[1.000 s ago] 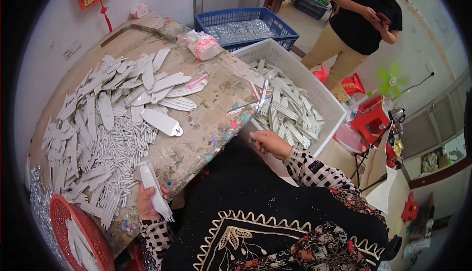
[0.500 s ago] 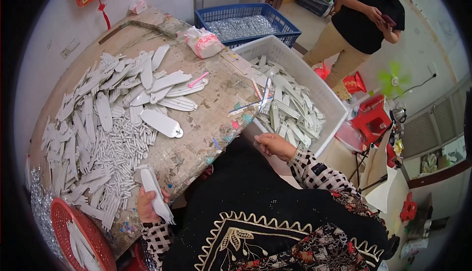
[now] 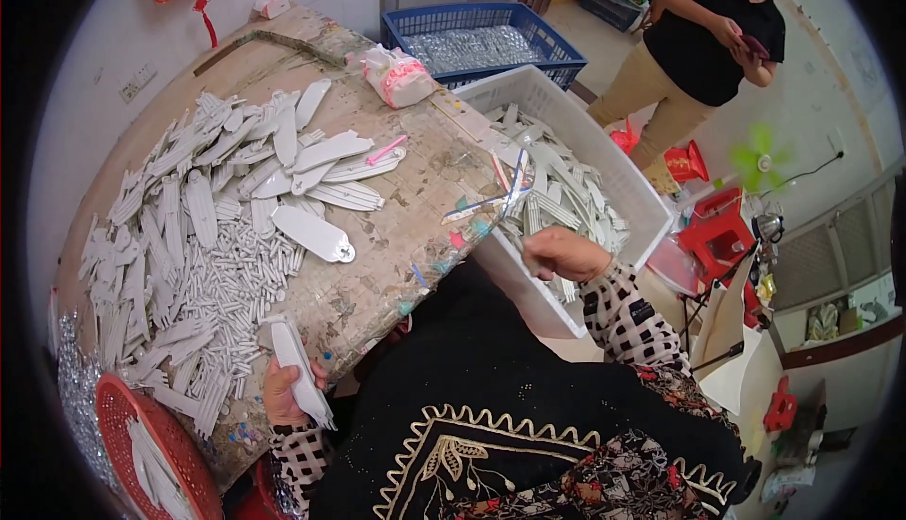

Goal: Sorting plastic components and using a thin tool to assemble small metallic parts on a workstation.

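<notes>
The person's left hand (image 3: 283,393) has its grip closed around a long white plastic piece (image 3: 300,372), held at the near edge of the worn table (image 3: 396,265), just beside the heap of similar white pieces (image 3: 189,237) and small white rods (image 3: 226,275) spread across it. The right hand (image 3: 563,254) reaches over the near rim of the white crate (image 3: 566,109) of white pieces beside the table, its grip curled shut, though on what cannot be told. A blue basket (image 3: 472,25) stands beyond the crate, and another person (image 3: 708,39) stands further off.
</notes>
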Motion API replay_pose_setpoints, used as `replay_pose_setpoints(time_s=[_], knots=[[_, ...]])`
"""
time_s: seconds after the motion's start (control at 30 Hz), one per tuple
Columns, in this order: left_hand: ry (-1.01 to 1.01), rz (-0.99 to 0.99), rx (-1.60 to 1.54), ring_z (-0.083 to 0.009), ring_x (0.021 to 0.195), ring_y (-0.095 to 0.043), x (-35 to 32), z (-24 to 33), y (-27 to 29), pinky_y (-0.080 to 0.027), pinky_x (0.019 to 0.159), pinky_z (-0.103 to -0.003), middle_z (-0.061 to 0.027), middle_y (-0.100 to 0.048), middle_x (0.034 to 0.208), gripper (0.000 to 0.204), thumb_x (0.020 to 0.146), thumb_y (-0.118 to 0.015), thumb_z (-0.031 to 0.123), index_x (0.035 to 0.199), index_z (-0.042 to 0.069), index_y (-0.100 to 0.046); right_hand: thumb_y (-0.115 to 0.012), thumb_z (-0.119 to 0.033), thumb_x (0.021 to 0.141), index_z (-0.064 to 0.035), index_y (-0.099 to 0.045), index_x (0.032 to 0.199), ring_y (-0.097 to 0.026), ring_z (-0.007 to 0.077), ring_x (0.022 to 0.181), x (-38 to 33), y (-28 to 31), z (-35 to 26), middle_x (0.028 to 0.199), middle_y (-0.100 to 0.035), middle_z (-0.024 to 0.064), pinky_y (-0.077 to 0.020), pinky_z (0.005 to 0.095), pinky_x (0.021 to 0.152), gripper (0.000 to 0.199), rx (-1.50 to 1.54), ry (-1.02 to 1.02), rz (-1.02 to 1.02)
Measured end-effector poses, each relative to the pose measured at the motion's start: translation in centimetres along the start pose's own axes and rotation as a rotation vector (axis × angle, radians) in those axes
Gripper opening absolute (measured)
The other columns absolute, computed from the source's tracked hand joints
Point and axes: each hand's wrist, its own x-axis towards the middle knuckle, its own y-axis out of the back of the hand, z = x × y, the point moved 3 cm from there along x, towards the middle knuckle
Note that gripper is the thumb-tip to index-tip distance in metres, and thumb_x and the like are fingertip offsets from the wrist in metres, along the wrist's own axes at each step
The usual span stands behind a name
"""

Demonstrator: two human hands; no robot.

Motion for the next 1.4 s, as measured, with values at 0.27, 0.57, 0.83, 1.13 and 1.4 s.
replay_pose_setpoints(time_s=[0.27,0.57,0.83,1.13,1.4], knots=[[0.019,0.176,0.071,-0.0252,0.06,-0.06,0.8,1.5,-3.2,-0.051,0.053,-0.033,-0.0176,-0.062,0.074,0.047,0.076,-0.065,0.018,0.116,0.001,-0.048,-0.061,-0.044,0.091,-0.0085,-0.063,0.07,-0.047,0.0048,0.047,5.4,-5.6,2.6,0.057,-0.055,-0.0028,-0.0363,0.0188,0.046,0.041,-0.19,-0.14,0.028],[-0.16,-0.026,0.158,-0.0215,0.08,-0.066,6.6,4.7,-15.0,-0.056,0.07,-0.032,-0.0116,-0.063,0.095,0.043,0.085,-0.061,0.005,0.124,0.001,-0.044,-0.05,-0.032,0.099,-0.0051,-0.043,0.127,-0.055,0.0108,0.089,9.1,-13.8,-1.3,0.109,-0.055,0.006,-0.0454,0.0248,0.076,0.04,-0.053,0.199,-0.075],[-0.392,0.05,0.818,-0.0278,0.076,-0.066,5.7,3.3,-15.8,-0.051,0.065,-0.038,-0.0158,-0.066,0.087,0.037,0.085,-0.062,0.015,0.117,0.001,-0.051,-0.056,-0.03,0.096,-0.0041,-0.04,0.132,-0.049,0.0108,0.098,11.0,-17.1,-5.7,0.112,-0.051,0.0049,-0.0417,0.0266,0.083,0.047,-0.187,0.501,-0.008],[-0.445,0.117,1.619,-0.0389,0.07,-0.063,3.0,2.9,-15.0,-0.049,0.062,-0.048,-0.0205,-0.063,0.076,0.036,0.081,-0.056,0.009,0.114,-0.001,-0.046,-0.057,-0.025,0.095,-0.0028,-0.051,0.118,-0.048,0.0058,0.086,12.6,-18.2,-2.3,0.094,-0.052,-0.0017,-0.0412,0.022,0.077,0.033,-0.277,0.362,-0.019],[-0.354,0.197,1.601,-0.041,0.072,-0.062,1.4,2.2,-12.6,-0.048,0.064,-0.05,-0.0225,-0.062,0.076,0.04,0.082,-0.057,0.011,0.117,0.0,-0.045,-0.057,-0.021,0.095,-0.0063,-0.05,0.123,-0.053,0.0091,0.092,13.7,-20.2,-1.5,0.101,-0.057,0.0001,-0.0419,0.0264,0.083,0.033,0.14,0.072,-0.224]])
